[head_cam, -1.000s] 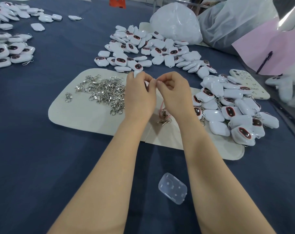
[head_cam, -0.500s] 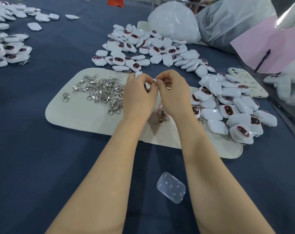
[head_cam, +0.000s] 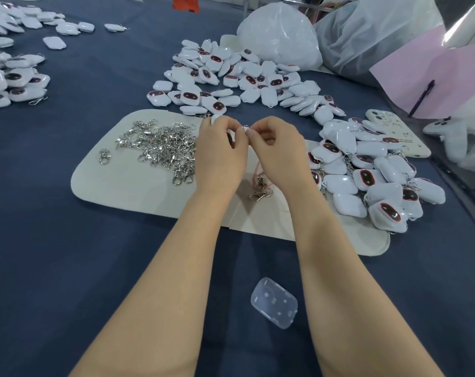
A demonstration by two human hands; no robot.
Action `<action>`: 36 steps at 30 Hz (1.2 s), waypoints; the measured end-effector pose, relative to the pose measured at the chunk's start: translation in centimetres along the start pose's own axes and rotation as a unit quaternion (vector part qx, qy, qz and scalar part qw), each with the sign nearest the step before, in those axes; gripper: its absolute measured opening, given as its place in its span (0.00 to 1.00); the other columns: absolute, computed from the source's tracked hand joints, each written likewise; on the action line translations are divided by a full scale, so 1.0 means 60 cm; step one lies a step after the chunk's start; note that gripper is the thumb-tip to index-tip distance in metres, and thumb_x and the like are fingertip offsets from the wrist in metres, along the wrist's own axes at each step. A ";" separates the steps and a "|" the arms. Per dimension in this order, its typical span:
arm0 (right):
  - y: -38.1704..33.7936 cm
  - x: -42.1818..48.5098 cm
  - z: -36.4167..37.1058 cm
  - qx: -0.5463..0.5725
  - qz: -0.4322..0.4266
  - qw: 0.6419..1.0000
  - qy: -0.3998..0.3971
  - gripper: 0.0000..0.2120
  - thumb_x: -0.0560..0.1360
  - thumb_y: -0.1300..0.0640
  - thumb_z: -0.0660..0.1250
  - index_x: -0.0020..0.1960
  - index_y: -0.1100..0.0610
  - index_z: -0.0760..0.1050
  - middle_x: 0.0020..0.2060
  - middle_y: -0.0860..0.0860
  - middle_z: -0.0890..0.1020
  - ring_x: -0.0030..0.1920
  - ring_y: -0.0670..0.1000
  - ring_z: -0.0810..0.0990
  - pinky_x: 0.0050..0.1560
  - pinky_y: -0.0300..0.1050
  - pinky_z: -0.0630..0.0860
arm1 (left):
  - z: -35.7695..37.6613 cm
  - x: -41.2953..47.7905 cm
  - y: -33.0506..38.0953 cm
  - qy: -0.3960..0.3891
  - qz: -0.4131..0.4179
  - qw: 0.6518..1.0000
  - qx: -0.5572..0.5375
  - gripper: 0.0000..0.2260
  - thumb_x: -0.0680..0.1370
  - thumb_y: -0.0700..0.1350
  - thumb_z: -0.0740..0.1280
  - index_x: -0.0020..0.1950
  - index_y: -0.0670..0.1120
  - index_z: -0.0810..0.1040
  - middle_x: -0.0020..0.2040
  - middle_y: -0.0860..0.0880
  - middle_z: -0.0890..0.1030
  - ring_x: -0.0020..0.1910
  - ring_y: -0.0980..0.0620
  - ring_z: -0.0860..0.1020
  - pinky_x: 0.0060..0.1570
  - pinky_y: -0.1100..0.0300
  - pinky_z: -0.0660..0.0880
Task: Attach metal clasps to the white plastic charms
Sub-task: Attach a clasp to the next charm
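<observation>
My left hand (head_cam: pixel 220 153) and my right hand (head_cam: pixel 278 151) meet over the cream mat (head_cam: pixel 138 191), fingertips together. The left hand grips a white charm (head_cam: pixel 216 119), mostly hidden, only its top edge showing above the fingers. The right hand pinches a small metal clasp (head_cam: pixel 245 128) at the charm's side. Loose silver clasps (head_cam: pixel 162 148) lie heaped on the mat to the left. Behind the hands lies a pile of white charms (head_cam: pixel 239 80). Charms with clasps (head_cam: pixel 367 172) are piled at the right. One clasp on a pink cord (head_cam: pixel 259 186) lies below my right wrist.
More charms (head_cam: pixel 10 83) lie at the far left on the blue cloth. A clear plastic case (head_cam: pixel 273 302) sits between my forearms. A white plastic bag (head_cam: pixel 281 36), a phone case (head_cam: pixel 397 134) and pink paper with a pen (head_cam: pixel 424 96) are at the right.
Both hands stay together at the same spot over the mat; the fingertips have shifted slightly while working the clasp against the charm.
</observation>
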State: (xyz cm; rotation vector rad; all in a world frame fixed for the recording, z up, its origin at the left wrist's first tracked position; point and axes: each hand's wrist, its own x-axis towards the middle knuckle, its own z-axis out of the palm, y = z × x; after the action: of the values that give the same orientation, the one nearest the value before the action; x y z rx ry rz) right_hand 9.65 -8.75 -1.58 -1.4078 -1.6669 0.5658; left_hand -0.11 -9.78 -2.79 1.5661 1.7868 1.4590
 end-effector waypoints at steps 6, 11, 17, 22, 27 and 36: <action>-0.001 -0.002 0.001 0.018 0.020 0.999 -0.018 0.05 0.76 0.57 0.64 0.45 0.54 0.79 0.38 0.43 0.81 0.44 0.43 0.79 0.47 0.35 0.74 | 0.000 0.001 0.002 -0.004 -0.009 1.000 -0.023 0.03 0.79 0.43 0.63 0.48 0.46 0.76 0.51 0.48 0.72 0.37 0.60 0.71 0.41 0.70 0.62; 0.000 -0.001 -0.003 0.046 0.043 0.998 -0.021 0.05 0.77 0.57 0.64 0.45 0.54 0.79 0.38 0.44 0.81 0.46 0.47 0.80 0.54 0.46 0.76 | -0.001 0.000 0.003 -0.023 -0.025 0.999 -0.035 0.04 0.78 0.43 0.64 0.49 0.45 0.78 0.54 0.45 0.76 0.46 0.52 0.75 0.49 0.64 0.69; -0.002 -0.002 0.011 0.053 0.037 0.997 0.035 0.01 0.75 0.59 0.66 0.46 0.55 0.75 0.38 0.42 0.78 0.39 0.40 0.76 0.41 0.30 0.71 | -0.001 -0.001 0.002 -0.011 -0.020 0.999 -0.030 0.04 0.78 0.43 0.63 0.48 0.45 0.77 0.54 0.45 0.76 0.43 0.53 0.74 0.44 0.66 0.67; -0.005 -0.003 0.020 0.064 0.041 0.996 0.057 0.01 0.74 0.60 0.66 0.46 0.55 0.75 0.37 0.42 0.77 0.37 0.39 0.75 0.39 0.29 0.70 | 0.001 -0.001 0.000 -0.001 -0.013 1.000 -0.025 0.05 0.79 0.42 0.62 0.50 0.44 0.77 0.54 0.46 0.75 0.41 0.55 0.72 0.44 0.68 0.66; -0.003 -0.004 0.018 0.083 0.041 0.995 0.044 0.01 0.74 0.60 0.67 0.46 0.56 0.75 0.38 0.43 0.78 0.38 0.40 0.75 0.41 0.30 0.71 | 0.001 -0.002 0.003 0.002 0.001 1.000 -0.019 0.03 0.79 0.41 0.62 0.48 0.44 0.76 0.51 0.49 0.72 0.40 0.55 0.72 0.43 0.68 0.65; -0.003 -0.012 0.030 0.111 0.014 0.991 0.069 0.05 0.76 0.63 0.64 0.46 0.54 0.71 0.38 0.41 0.75 0.40 0.40 0.74 0.44 0.30 0.71 | 0.002 -0.002 0.003 0.012 0.006 1.000 -0.023 0.04 0.79 0.40 0.62 0.49 0.43 0.76 0.50 0.48 0.73 0.42 0.54 0.73 0.44 0.67 0.66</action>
State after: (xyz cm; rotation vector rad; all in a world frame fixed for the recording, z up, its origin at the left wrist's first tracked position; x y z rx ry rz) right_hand 8.05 -9.16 -2.65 -1.2804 -1.4287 0.6346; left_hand 0.13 -9.83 -2.75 1.5461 1.7458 1.5197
